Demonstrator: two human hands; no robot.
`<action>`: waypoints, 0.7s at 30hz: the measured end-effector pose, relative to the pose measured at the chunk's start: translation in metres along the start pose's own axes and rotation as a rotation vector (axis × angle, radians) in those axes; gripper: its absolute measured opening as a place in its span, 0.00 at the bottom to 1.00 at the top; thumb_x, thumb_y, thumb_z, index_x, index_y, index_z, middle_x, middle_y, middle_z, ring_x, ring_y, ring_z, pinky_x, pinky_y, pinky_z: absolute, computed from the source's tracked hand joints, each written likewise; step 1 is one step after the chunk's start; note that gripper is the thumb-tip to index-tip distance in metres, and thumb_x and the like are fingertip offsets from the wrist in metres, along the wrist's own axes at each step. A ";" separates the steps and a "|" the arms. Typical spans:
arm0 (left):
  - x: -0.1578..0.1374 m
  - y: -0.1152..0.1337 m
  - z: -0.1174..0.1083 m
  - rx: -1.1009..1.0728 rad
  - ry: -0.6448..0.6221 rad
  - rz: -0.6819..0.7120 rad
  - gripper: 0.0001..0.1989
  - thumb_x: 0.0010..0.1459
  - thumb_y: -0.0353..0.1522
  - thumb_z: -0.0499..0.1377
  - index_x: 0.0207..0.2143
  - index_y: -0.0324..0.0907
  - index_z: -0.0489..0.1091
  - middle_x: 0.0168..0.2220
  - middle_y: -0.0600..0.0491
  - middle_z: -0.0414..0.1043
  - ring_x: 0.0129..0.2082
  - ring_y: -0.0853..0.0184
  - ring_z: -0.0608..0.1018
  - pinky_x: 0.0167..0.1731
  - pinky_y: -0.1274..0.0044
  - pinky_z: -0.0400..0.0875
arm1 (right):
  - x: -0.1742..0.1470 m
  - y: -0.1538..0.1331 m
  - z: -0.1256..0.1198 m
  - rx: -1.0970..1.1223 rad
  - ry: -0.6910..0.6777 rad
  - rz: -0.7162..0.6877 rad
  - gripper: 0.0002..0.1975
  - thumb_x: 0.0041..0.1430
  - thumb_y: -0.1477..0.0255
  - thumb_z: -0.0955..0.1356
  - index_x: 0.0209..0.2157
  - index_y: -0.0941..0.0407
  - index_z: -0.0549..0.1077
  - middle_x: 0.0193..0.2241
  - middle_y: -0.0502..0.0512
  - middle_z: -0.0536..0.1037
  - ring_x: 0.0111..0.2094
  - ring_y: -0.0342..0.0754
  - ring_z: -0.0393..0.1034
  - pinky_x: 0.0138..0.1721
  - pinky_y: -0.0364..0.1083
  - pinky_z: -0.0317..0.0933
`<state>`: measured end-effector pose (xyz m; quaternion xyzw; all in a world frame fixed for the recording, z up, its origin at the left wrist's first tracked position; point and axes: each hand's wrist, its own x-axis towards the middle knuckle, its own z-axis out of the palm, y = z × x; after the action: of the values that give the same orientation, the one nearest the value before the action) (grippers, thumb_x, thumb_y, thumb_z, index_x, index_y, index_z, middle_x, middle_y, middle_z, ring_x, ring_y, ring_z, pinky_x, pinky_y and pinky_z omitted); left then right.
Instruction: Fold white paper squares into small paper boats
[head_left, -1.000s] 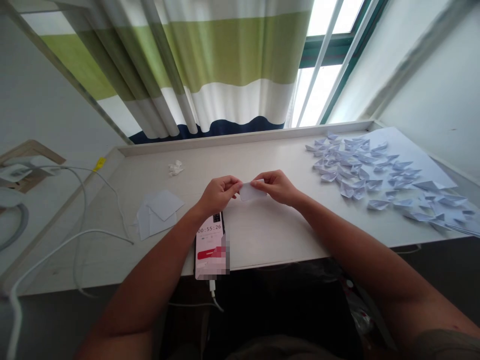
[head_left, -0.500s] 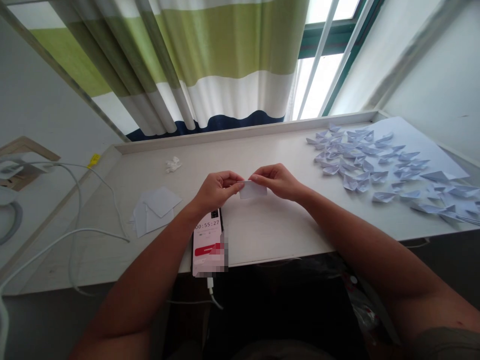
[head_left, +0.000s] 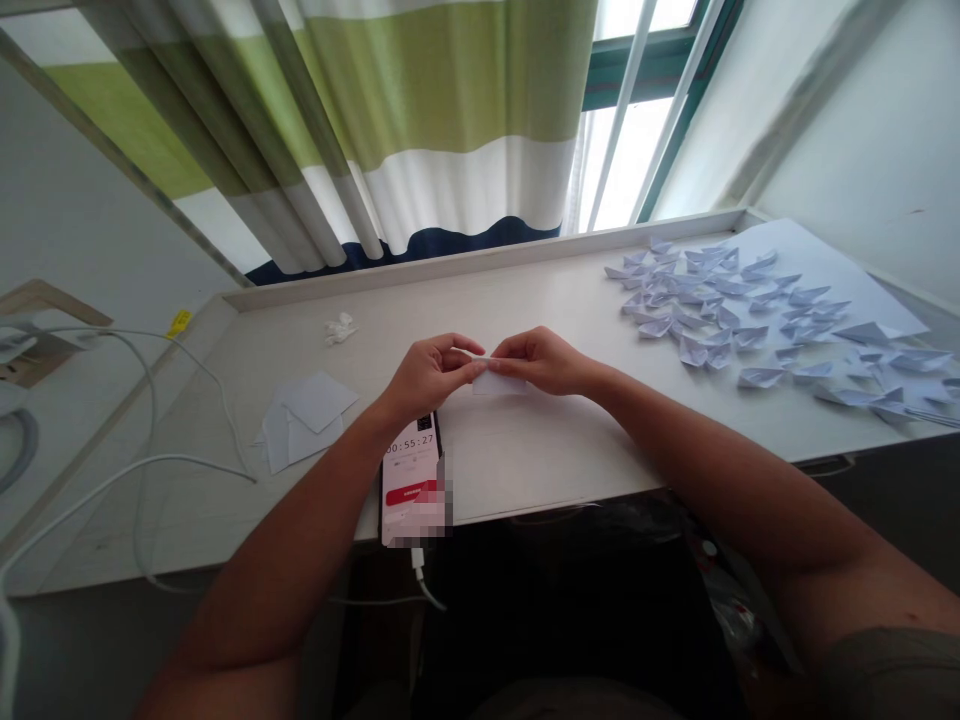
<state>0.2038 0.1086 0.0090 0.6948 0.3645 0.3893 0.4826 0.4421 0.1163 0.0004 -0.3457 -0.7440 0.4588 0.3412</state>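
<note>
A small folded piece of white paper (head_left: 498, 383) is pinched between my two hands, just above the table. My left hand (head_left: 431, 375) grips its upper left edge between thumb and fingers. At the top edge, my right hand (head_left: 546, 360) pinches it, its thumb close to the left fingertips. The fingers hide part of the upper edge. Below my left wrist lies a phone (head_left: 411, 485) showing a timer. Loose white paper sheets (head_left: 319, 402) lie left of my left forearm. Many folded paper boats (head_left: 705, 300) are spread over the right side of the table.
A crumpled tissue (head_left: 341, 329) lies at the back left of the white table (head_left: 510, 290). White cables (head_left: 202, 460) run over the left end, and another plugs into the phone. Larger white sheets (head_left: 832, 265) lie under the boats. A striped curtain (head_left: 450, 100) hangs behind.
The right fingers have shifted slightly left along the paper's top edge, closer to the left fingertips. The whole view has moved a little; both hands still hold the paper.
</note>
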 end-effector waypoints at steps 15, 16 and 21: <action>0.005 0.001 -0.007 -0.046 0.139 0.059 0.18 0.49 0.42 0.80 0.36 0.39 0.86 0.33 0.47 0.86 0.31 0.65 0.83 0.34 0.73 0.80 | 0.005 -0.003 0.015 0.145 0.283 -0.068 0.25 0.57 0.49 0.78 0.28 0.57 0.79 0.25 0.53 0.79 0.28 0.45 0.70 0.30 0.45 0.63; 0.005 0.000 -0.007 -0.039 0.138 0.062 0.18 0.49 0.42 0.79 0.37 0.40 0.86 0.34 0.47 0.86 0.31 0.65 0.83 0.34 0.73 0.80 | 0.005 -0.003 0.014 0.142 0.270 -0.067 0.25 0.58 0.49 0.78 0.27 0.57 0.79 0.25 0.52 0.78 0.28 0.45 0.69 0.29 0.45 0.62; 0.005 -0.001 -0.007 -0.037 0.100 0.079 0.17 0.52 0.42 0.78 0.40 0.41 0.87 0.36 0.46 0.87 0.33 0.66 0.83 0.37 0.73 0.79 | 0.004 -0.003 0.013 0.131 0.199 -0.085 0.31 0.61 0.42 0.74 0.23 0.57 0.76 0.21 0.50 0.74 0.24 0.42 0.65 0.26 0.44 0.57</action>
<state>0.1994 0.1156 0.0103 0.6791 0.3534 0.4490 0.4608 0.4285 0.1124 -0.0009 -0.3344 -0.6890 0.4550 0.4544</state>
